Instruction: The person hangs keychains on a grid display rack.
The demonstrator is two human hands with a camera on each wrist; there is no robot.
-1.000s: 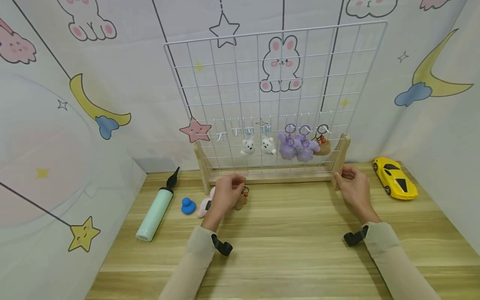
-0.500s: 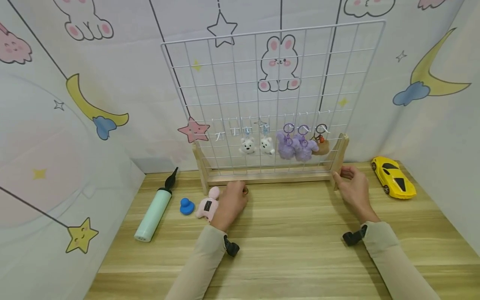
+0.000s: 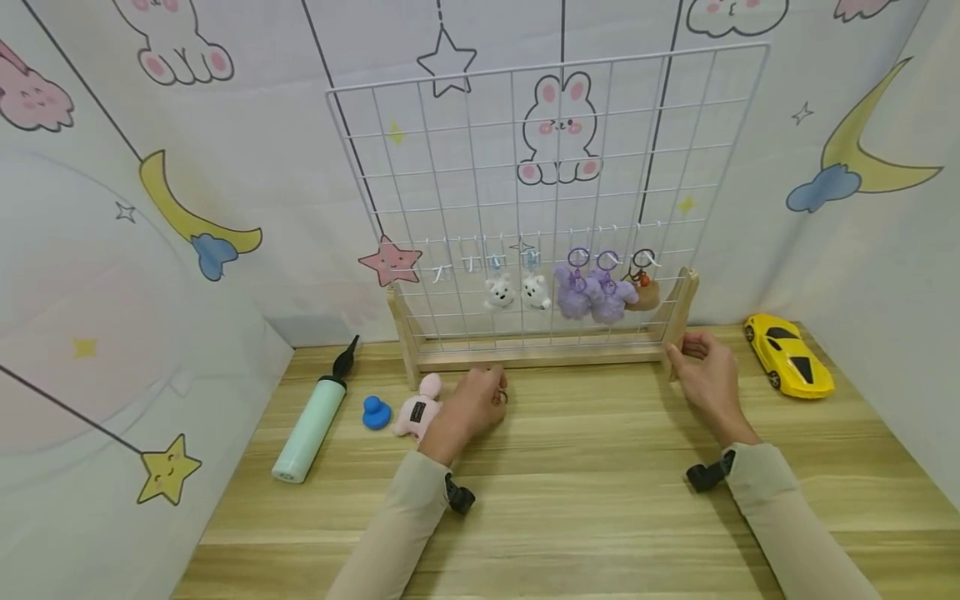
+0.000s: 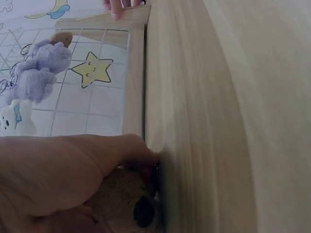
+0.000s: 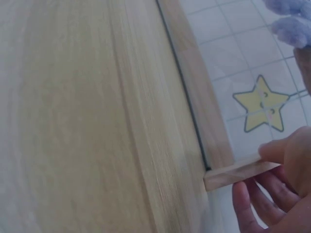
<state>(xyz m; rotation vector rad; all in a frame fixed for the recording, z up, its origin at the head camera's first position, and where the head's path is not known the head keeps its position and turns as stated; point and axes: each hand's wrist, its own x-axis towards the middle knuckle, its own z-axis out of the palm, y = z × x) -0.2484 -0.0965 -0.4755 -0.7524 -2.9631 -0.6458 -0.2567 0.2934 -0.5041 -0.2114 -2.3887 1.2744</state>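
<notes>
In the head view my left hand (image 3: pixel 471 408) is low over the table, in front of the rack's left half. Its fingers grip a brown plush keychain (image 4: pixel 121 196), seen in the left wrist view with a dark oval patch and something red by the thumb tip. From above the hand hides most of it; a dark ring shows past the fingertips. My right hand (image 3: pixel 708 375) pinches the right wooden foot (image 5: pixel 238 174) of the white grid rack (image 3: pixel 558 200), thumb on one side, fingers on the other. A pink plush (image 3: pixel 417 412) lies just left of my left hand.
Two white dog keychains (image 3: pixel 536 292), two purple fluffy ones (image 3: pixel 576 293) and a brown one (image 3: pixel 643 295) hang on the rack's hooks. Leftmost hooks (image 3: pixel 441 271) are bare. Left are a blue knob-shaped piece (image 3: pixel 376 413) and mint pump (image 3: pixel 311 429); right, a yellow toy car (image 3: pixel 789 357).
My left hand has come down over the brown plush keychain, gripped it and shifted slightly right, uncovering the pink plush. The right hand keeps its hold on the rack's foot.
</notes>
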